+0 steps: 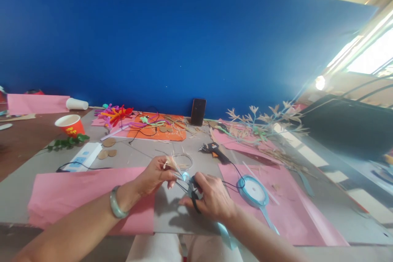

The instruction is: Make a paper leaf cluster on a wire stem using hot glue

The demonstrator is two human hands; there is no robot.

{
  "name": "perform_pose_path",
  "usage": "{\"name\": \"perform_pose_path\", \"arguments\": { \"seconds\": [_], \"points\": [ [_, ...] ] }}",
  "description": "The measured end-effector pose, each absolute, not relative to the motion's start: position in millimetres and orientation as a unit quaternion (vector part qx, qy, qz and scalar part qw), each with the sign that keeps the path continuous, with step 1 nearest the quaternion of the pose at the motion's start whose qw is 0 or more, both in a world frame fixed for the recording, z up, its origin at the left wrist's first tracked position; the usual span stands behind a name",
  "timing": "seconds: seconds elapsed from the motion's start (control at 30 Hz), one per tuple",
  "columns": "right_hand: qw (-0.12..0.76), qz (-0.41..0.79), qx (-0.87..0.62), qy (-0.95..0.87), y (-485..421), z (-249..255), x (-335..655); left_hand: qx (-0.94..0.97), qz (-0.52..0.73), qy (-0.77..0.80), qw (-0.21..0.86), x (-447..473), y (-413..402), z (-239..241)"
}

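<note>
Above the grey table's near middle, my left hand (153, 177) pinches a pale, dried-straw flower (170, 163) with a bit of light blue ribbon (186, 176) beside its fingertips. My right hand (216, 197) grips black-handled scissors (194, 201); the blades point left toward the ribbon, and whether they touch it I cannot tell. A thin hoop (190, 158) shows just behind my left fingers. From below my right wrist hangs a length of blue ribbon (226, 237). To the right lies the ribbon spool (254, 190) on pink paper (294, 208).
A black glue gun (216, 150) lies ahead, its cord looping right. An upright phone (198, 111) stands at the blue partition (172, 41). Leftward are a power strip (82, 157), a red paper cup (71, 125), wooden discs (109, 142) and colourful pipe cleaners (118, 114). Straw flower stems (264, 120) spread back right.
</note>
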State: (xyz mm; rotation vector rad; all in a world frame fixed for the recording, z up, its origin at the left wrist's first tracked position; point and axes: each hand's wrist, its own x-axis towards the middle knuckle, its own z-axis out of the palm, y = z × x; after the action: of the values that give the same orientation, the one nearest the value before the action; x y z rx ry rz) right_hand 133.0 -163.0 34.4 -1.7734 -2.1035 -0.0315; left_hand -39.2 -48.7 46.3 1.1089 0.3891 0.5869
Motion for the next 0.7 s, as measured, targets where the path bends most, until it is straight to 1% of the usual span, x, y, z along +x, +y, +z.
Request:
{"name": "perform_pose_path", "arguments": {
  "seconds": [0.3,0.43,0.53,0.6,0.7],
  "points": [
    [0.193,-0.026,-0.628,-0.754,-163.5,26.0,135.9,0.522,0.263,0.187,0.790,-39.3,-50.2,50.4],
    [0.229,0.006,-0.633,-0.740,-163.5,24.1,137.6,0.537,0.258,0.188,0.781,-39.7,-48.5,45.0],
    [0.263,0.038,-0.667,-0.696,-161.2,31.1,144.7,0.535,0.269,0.174,0.781,-40.4,-46.6,42.6],
    [0.247,0.028,-0.704,-0.665,-158.6,37.8,153.9,0.524,0.283,0.170,0.785,-40.2,-44.6,40.9],
    [0.153,0.005,-0.769,-0.620,-154.3,45.3,172.1,0.510,0.301,0.175,0.786,-38.7,-39.6,35.8]
  ]
}}
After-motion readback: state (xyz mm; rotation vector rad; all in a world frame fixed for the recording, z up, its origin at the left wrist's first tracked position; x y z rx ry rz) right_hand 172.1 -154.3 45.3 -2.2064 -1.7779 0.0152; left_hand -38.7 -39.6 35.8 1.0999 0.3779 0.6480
